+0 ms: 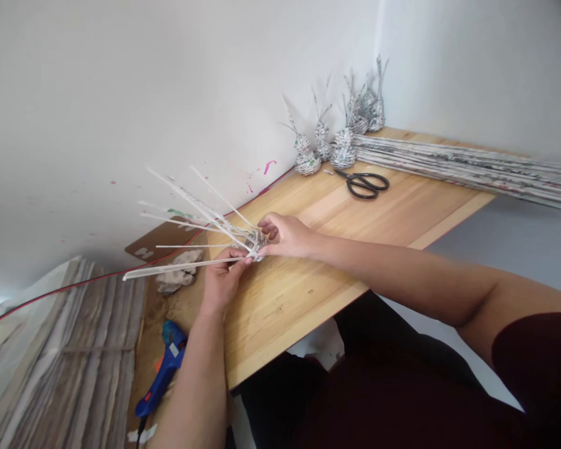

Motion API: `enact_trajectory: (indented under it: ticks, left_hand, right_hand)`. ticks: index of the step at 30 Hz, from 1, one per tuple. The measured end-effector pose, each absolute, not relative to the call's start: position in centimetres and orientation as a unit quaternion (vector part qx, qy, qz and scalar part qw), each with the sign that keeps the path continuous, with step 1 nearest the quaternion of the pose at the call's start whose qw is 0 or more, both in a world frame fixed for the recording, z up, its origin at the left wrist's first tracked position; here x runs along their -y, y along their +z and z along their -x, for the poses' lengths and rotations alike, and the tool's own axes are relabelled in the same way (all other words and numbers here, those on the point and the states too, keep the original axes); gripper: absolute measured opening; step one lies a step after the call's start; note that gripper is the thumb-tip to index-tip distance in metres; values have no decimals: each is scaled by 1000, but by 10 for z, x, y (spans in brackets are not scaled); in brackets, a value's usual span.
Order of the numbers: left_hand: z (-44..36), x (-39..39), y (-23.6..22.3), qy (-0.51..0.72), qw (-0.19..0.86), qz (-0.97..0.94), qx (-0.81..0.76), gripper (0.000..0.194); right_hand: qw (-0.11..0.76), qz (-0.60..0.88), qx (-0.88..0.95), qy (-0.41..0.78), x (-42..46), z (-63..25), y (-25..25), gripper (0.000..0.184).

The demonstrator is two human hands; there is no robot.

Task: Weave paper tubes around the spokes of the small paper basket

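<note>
A small woven piece of rolled newspaper strips (255, 242) is held just above the wooden table (299, 299). Several long paper strips (187, 268) fan out from it toward the left. My left hand (224, 271) pinches the woven piece and the base of the strips at its near left side. With thumb and fingers curled, my right hand (285, 237) grips its right edge. Part of the weave is hidden behind the fingers.
Several finished-looking woven paper figures (307, 156) stand against the wall, with black-handled scissors (362, 184) before them. A bundle of paper rods (458, 163) extends right. At left lie a blue glue gun (163, 368), a crumpled cloth (177, 271) and stacked newspapers (84, 355).
</note>
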State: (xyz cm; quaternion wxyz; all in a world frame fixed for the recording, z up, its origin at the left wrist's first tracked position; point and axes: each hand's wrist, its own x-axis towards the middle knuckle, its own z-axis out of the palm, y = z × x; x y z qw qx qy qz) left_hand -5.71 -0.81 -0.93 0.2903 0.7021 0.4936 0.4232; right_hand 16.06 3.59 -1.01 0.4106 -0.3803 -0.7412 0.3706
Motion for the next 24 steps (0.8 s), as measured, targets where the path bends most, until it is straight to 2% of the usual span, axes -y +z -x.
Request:
enact_trajectory:
  ticks: [8,15,24]
  left_hand:
    - [57,6,-13,379,275,-734,-491,17]
    - [56,7,-15,369,199,-766,-487,16]
    - [41,22,0,369,134,-779,-489,7]
  right_hand:
    - [360,385,767,366,-34,-162,-12,47]
    - [351,385,759,391,-30,-161,-11,40]
    - [338,368,717,486,-39,-166,-9,54]
